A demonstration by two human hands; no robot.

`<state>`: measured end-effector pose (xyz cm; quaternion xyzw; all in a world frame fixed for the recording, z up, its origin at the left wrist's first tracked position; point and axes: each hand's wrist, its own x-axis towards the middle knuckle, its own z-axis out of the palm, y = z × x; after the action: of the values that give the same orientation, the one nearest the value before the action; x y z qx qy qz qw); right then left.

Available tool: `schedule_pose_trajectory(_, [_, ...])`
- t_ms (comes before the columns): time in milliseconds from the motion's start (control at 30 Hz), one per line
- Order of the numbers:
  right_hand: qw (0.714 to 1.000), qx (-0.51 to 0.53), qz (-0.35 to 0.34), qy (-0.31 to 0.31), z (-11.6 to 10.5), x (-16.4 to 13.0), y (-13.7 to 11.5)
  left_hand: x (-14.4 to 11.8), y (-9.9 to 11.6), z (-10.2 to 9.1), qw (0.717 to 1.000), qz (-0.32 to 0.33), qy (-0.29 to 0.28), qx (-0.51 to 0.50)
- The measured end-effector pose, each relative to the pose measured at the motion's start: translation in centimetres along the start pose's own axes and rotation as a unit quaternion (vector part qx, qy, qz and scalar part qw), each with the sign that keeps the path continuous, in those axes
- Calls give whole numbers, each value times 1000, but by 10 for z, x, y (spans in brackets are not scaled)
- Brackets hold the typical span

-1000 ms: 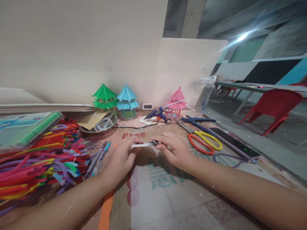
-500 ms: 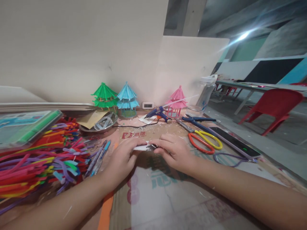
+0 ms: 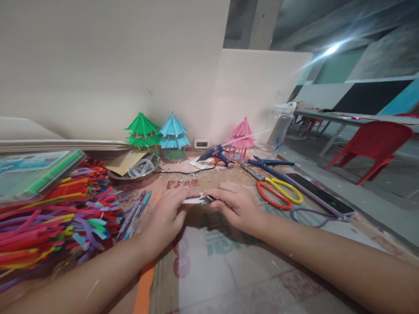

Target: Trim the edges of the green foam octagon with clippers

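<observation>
Brown cardboard sheet (image 3: 229, 270) covers the bench and serves as landmark for everything below. Head view only.

Writing: red printed characters sit near the sheet's far edge, just beyond the hands; large teal characters run under the right wrist. Neither reads clearly. The small white digital display (image 3: 201, 144) against the wall behind the sheet shows digits, too small to read.

Thing in hand: a short white strip (image 3: 194, 200) lying flat on the far half of the sheet, with a dark, shiny small piece (image 3: 207, 199) at its right end; what that piece is cannot be told.

Left hand (image 3: 166, 216): palm down on the sheet, fingers curled over the strip's left end, pressing it down. Right hand (image 3: 237, 205): palm down, fingertips pinched on the dark piece at the strip's right end. The two hands' fingertips nearly meet; the strip spans the gap between them.

Around the sheet:
- Off its left edge, a heap of coloured pipe cleaners (image 3: 55, 218), with pens (image 3: 134, 216) lying between the heap and the left hand.
- On its right part, orange-and-yellow scissors (image 3: 278, 194), then a phone (image 3: 319, 192) further right.
- Past its far edge, a blue glue gun (image 3: 214, 155).
- Along the wall behind it, green pagoda (image 3: 142, 133), blue pagoda (image 3: 173, 135), pink pagoda (image 3: 241, 137).
</observation>
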<state>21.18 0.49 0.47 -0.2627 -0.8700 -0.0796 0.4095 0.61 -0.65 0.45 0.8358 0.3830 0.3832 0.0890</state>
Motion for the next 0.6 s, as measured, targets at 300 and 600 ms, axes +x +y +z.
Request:
schedule_pose_trajectory(300, [997,47,56,34,5,-2,3,0,2,0,999,-35,-2,-7])
schedule_pose_trajectory(600, [991,67,98,57,9,-3,8,2,8,-4,998,-62,13,-9])
